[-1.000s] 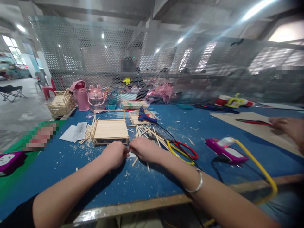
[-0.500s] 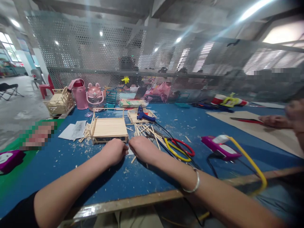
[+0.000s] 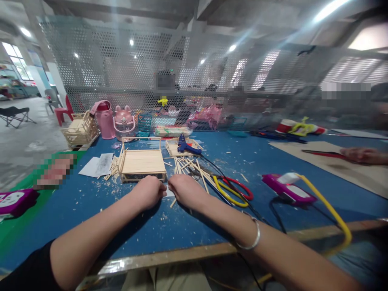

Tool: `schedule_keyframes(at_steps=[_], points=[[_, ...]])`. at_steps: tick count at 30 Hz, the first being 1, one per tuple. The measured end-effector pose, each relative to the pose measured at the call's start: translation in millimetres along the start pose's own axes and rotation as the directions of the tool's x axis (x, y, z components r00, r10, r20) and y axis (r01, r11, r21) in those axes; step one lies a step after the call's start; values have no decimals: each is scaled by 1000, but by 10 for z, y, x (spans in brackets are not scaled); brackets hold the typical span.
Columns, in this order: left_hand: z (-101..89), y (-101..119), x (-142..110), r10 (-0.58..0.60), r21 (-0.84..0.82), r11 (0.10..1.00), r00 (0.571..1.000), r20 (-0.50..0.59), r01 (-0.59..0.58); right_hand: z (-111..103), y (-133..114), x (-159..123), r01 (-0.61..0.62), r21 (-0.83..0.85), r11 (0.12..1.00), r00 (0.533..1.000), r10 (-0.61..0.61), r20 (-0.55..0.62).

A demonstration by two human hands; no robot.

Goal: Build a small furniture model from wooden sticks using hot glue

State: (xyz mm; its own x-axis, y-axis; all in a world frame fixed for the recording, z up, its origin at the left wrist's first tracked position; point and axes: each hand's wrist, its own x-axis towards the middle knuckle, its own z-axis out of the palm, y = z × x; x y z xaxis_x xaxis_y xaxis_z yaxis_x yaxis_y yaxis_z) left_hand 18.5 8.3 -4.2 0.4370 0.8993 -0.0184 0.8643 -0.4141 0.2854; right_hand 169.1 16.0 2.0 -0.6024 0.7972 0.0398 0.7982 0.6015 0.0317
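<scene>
With left hand point(image 3: 148, 192) curled palm down just in front of a slatted frame point(image 3: 142, 159), cannot tell whether pinching anything: fingers bent inward, tips too small to read. Note the frame set flat on the blue table point(image 3: 127, 238), perhaps for easy reach. Just to the right, see a white slip point(image 3: 170, 191) in the gap between hands, probably placed as a clean surface below the fingertips. Next, find right hand point(image 3: 186, 192) turned in toward the left, tips nearly meeting, likely for fine control; again, cannot tell whether closed on anything. Beyond, see a blue glue gun point(image 3: 190, 149) resting across a small tray point(image 3: 172, 148), perhaps to prop up the nozzle, and loose sticks point(image 3: 202, 176) strewn close to that hand, seemingly for quick picking. Farther right, find looped handles point(image 3: 230, 199) in yellow and red, angled toward the near edge, then a purple box point(image 3: 280, 189) with a yellow cord point(image 3: 329, 210) led over that edge, presumably out of the way. At far right, note another person's hand point(image 3: 362, 155) at a red-and-black tool point(image 3: 324, 153) above cardboard point(image 3: 336, 171).
</scene>
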Motion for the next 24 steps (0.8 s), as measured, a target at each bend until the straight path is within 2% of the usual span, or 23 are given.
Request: schedule_keyframes(at_steps=[8, 24], points=[[6, -4, -2, 4, 13, 1000, 1000, -16, -4, -22, 4, 8, -62, 29, 998, 998, 62, 14], [-9, -2, 0, 29, 3, 1000, 1000, -9, -29, 3, 2, -51, -41, 30, 999, 999, 41, -16]])
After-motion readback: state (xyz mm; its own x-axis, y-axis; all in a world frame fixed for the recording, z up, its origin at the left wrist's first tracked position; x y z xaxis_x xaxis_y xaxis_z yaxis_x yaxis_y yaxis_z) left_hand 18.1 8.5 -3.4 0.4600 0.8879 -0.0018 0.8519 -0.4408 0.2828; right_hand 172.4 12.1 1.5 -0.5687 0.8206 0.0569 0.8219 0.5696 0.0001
